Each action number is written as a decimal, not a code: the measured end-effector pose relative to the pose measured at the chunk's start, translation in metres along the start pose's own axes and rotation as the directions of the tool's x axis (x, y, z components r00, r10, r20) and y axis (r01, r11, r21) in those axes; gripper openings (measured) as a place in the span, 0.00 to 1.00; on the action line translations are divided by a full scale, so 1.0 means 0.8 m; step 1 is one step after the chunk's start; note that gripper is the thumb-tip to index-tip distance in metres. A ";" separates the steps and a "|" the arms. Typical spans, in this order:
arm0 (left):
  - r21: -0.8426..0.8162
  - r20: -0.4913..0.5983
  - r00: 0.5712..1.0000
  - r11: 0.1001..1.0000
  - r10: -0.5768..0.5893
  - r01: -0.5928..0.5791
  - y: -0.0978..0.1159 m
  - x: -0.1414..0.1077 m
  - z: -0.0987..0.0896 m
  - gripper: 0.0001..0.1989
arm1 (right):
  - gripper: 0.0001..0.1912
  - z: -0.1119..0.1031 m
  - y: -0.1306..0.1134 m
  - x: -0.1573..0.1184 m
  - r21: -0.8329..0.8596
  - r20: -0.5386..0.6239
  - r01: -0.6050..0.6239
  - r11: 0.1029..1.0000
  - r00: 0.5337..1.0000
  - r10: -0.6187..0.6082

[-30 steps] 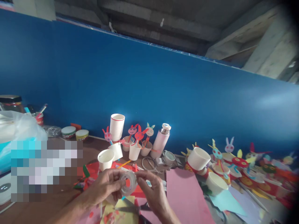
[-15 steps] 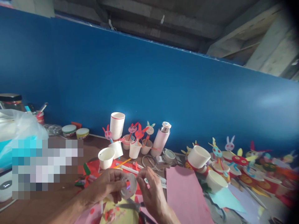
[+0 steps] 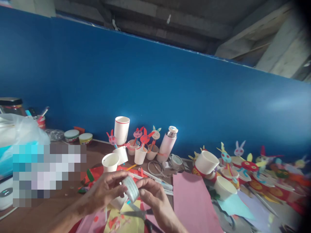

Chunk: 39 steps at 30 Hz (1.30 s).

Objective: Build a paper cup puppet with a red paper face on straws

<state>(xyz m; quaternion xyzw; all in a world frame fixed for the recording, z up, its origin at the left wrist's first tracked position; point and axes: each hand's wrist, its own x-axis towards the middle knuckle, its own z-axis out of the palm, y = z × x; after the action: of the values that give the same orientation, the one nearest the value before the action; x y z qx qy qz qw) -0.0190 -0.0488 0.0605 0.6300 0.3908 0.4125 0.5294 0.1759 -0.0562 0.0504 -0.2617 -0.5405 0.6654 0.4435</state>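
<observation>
A roll of clear tape (image 3: pixel 131 188) is held up over the cluttered table. My left hand (image 3: pixel 109 187) grips its left side between thumb and fingers. The fingertips of my right hand (image 3: pixel 153 194) are pinched at the roll's right edge. Below the hands, scissors (image 3: pixel 148 223) with dark handles lie on yellow paper (image 3: pixel 136 223). Partly behind my left hand, a pale object (image 3: pixel 119 202) shows under the roll. Just beyond the hands stands a white paper cup (image 3: pixel 110 162).
Rabbit-headed paper cups (image 3: pixel 140 155), a cup stack (image 3: pixel 121 131) and a pink flask (image 3: pixel 167 145) stand by the blue wall. Pink paper (image 3: pixel 194 204) lies right of my hands. More decorated cups (image 3: pixel 229 176) crowd the right. A plastic bag (image 3: pixel 31 132) sits left.
The tape roll has turned from showing its open ring to showing its outer side. My right fingers have closed in on it, and a pale object now shows beneath.
</observation>
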 end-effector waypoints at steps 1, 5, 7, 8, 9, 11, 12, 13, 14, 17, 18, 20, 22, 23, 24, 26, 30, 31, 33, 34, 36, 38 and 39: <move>0.008 0.006 1.000 1.000 -0.009 0.009 0.001 -0.001 -0.001 0.18 | 0.11 0.001 -0.001 -0.001 -0.006 0.002 0.002 1.000 1.000 -0.002; 0.101 0.025 1.000 0.995 -0.007 0.004 0.009 -0.002 -0.002 0.17 | 0.10 0.000 -0.004 -0.002 -0.058 0.011 0.029 0.998 1.000 -0.029; 0.172 0.006 1.000 0.985 0.012 -0.013 0.012 -0.003 0.000 0.18 | 0.10 0.000 -0.004 -0.001 -0.062 0.010 0.023 0.998 1.000 -0.023; 0.204 -0.009 1.000 0.979 0.022 -0.020 0.013 -0.003 0.001 0.18 | 0.10 0.000 -0.004 -0.001 -0.059 0.007 0.018 0.998 1.000 -0.017; 0.231 -0.024 0.999 0.972 0.034 -0.027 0.013 -0.004 0.003 0.19 | 0.10 0.000 -0.004 0.000 -0.055 0.006 0.012 0.998 1.000 -0.011; 0.278 -0.054 0.997 0.960 0.060 -0.043 0.014 -0.004 0.006 0.19 | 0.10 0.000 -0.002 -0.001 -0.034 0.005 0.000 0.999 1.000 0.001; 0.301 -0.064 0.995 0.952 0.072 -0.049 0.014 -0.004 0.008 0.18 | 0.10 0.000 -0.001 -0.001 -0.018 0.005 -0.007 1.000 1.000 0.007; 0.323 -0.075 0.994 0.945 0.084 -0.055 0.015 -0.005 0.010 0.18 | 0.10 0.000 0.001 -0.001 0.001 0.004 -0.012 1.000 1.000 0.012; 0.344 -0.086 0.992 0.937 0.096 -0.061 0.016 -0.005 0.011 0.17 | 0.10 0.000 0.004 -0.002 0.020 0.000 -0.014 1.000 1.000 0.014; 0.389 -0.084 0.986 0.916 0.147 -0.104 0.022 -0.006 0.014 0.14 | 0.08 0.001 0.012 -0.002 0.068 -0.025 -0.005 0.998 1.000 0.007; 0.390 -0.071 0.983 0.912 0.169 -0.129 0.024 -0.006 0.014 0.13 | 0.08 0.001 0.015 -0.002 0.083 -0.035 -0.005 0.997 0.999 0.008; 0.379 -0.046 0.977 0.908 0.210 -0.177 0.026 -0.007 0.015 0.12 | 0.08 0.003 0.017 -0.002 0.111 -0.050 -0.016 0.994 0.998 0.022; 0.366 -0.036 0.973 0.909 0.229 -0.200 0.028 -0.007 0.015 0.13 | 0.09 0.007 0.017 -0.002 0.126 -0.070 -0.024 0.992 0.997 0.033; 0.363 -0.033 0.972 0.909 0.232 -0.204 0.028 -0.007 0.015 0.12 | 0.09 0.009 0.016 -0.002 0.125 -0.086 -0.023 0.992 0.996 0.034; 0.363 -0.028 0.972 0.908 0.233 -0.207 0.028 -0.007 0.016 0.12 | 0.09 0.011 0.015 -0.002 0.122 -0.096 -0.021 0.992 0.995 0.033; 0.368 -0.015 0.972 0.905 0.233 -0.212 0.028 -0.007 0.016 0.12 | 0.08 0.013 0.014 -0.002 0.126 -0.109 -0.011 0.992 0.994 0.025; 0.381 -0.022 0.977 0.905 0.211 -0.187 0.025 -0.006 0.017 0.12 | 0.07 0.011 0.021 -0.002 0.201 -0.096 -0.020 0.979 0.995 0.040; 0.387 -0.037 0.980 0.907 0.196 -0.167 0.025 -0.006 0.017 0.12 | 0.07 0.010 0.022 -0.002 0.214 -0.087 -0.026 0.976 0.995 0.045; 0.402 -0.073 0.983 0.907 0.167 -0.124 0.023 -0.006 0.017 0.13 | 0.08 0.009 0.024 -0.002 0.224 -0.057 -0.034 0.974 0.997 0.048; 0.406 -0.084 0.984 0.908 0.155 -0.108 0.022 -0.006 0.016 0.13 | 0.08 0.009 0.024 -0.001 0.223 -0.048 -0.029 0.974 0.998 0.040; 0.398 -0.088 0.987 0.913 0.135 -0.090 0.022 -0.006 0.015 0.14 | 0.08 0.012 0.021 -0.001 0.215 -0.042 -0.017 0.976 0.999 0.027; 0.373 -0.062 0.990 0.923 0.129 -0.097 0.024 -0.005 0.014 0.14 | 0.08 0.016 0.016 0.000 0.220 -0.046 -0.007 0.975 0.999 0.018; 0.365 -0.050 0.990 0.925 0.133 -0.105 0.025 -0.005 0.014 0.13 | 0.08 0.018 0.014 0.000 0.221 -0.045 -0.006 0.975 0.999 0.016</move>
<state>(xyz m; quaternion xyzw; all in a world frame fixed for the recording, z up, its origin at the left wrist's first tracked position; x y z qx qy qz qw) -0.0090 -0.0592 0.0784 0.7233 0.4402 0.3880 0.3639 0.1608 -0.0632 0.0440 -0.2290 -0.4512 0.7175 0.4787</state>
